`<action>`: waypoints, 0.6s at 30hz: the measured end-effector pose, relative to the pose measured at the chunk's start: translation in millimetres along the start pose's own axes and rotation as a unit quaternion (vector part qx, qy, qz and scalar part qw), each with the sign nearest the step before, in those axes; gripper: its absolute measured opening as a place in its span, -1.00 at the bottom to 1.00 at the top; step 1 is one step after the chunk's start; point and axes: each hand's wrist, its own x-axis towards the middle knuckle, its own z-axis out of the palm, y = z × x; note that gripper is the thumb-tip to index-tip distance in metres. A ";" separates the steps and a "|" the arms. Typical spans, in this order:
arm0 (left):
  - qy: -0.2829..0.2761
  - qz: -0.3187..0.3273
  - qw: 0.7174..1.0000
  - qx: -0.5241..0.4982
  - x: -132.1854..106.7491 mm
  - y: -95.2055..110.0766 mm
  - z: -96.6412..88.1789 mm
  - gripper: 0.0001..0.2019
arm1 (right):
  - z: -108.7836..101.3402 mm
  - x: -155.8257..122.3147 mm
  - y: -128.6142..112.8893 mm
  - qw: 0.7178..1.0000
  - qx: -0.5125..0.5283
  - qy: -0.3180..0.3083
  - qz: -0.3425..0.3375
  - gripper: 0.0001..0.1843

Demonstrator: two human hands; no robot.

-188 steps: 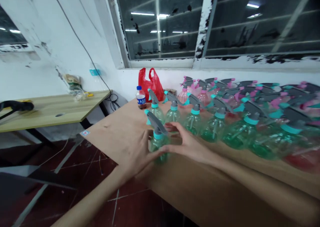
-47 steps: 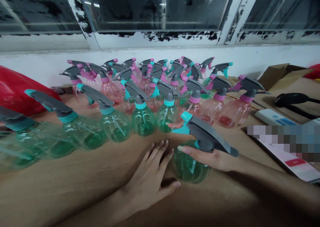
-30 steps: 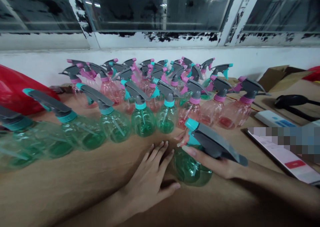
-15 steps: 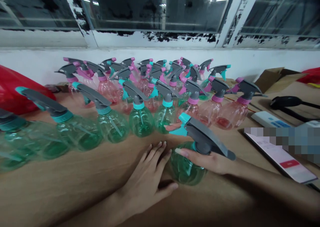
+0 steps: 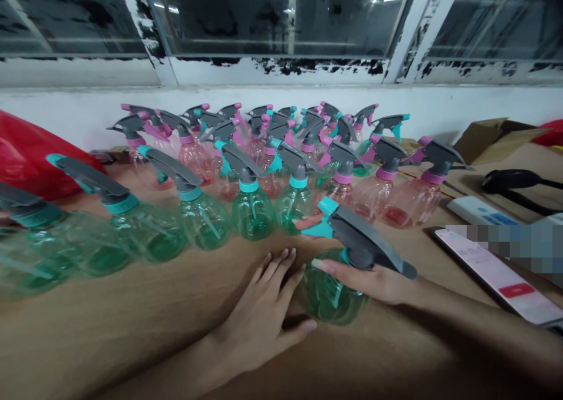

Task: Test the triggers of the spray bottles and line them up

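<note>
My right hand (image 5: 373, 280) is wrapped round the neck and upper body of a green spray bottle (image 5: 329, 300) with a grey and turquoise trigger head. The bottle stands upright on the wooden table (image 5: 176, 318), its nozzle pointing away to the left. My left hand (image 5: 264, 309) lies flat beside it, fingers stretched out and holding nothing; its fingertips come close to the bottle's left side. Beyond the hands, a row of green spray bottles (image 5: 253, 215) runs off to the left. Pink spray bottles (image 5: 407, 203) continue that row on the right.
Several more pink and green spray bottles (image 5: 193, 156) crowd behind the front row, near the white wall (image 5: 440, 107). On the right are a phone (image 5: 492, 265), a white box-shaped device (image 5: 475, 211), a black object (image 5: 512, 180) and an open cardboard box (image 5: 492, 136). A red bag (image 5: 35, 159) lies at left.
Both hands and the held bottle keep nearly the same place and pose. The whole scene has shifted slightly to the right in view.
</note>
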 end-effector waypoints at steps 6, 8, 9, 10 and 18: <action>0.008 0.001 1.000 -0.007 0.5 -0.6 -0.1 -0.32 | 0.7 -0.2 0.1 1.000 0.013 0.008 0.009 -0.58; 0.012 0.001 1.000 -0.005 0.4 -0.7 0.0 -0.33 | 0.8 -1.1 1.0 1.000 0.007 0.020 0.000 -0.59; 0.014 0.002 1.000 -0.005 0.3 -0.8 0.1 -0.33 | 1.0 -1.5 1.4 1.000 0.005 0.023 -0.005 -0.59; 0.016 0.003 1.000 -0.006 0.3 -0.9 0.4 -0.34 | 1.2 -1.8 1.7 1.000 0.003 0.022 -0.006 -0.61; 0.015 0.002 1.000 -0.012 0.4 -1.9 2.9 -0.32 | -0.1 -8.7 1.8 0.998 -0.049 0.049 0.004 -0.91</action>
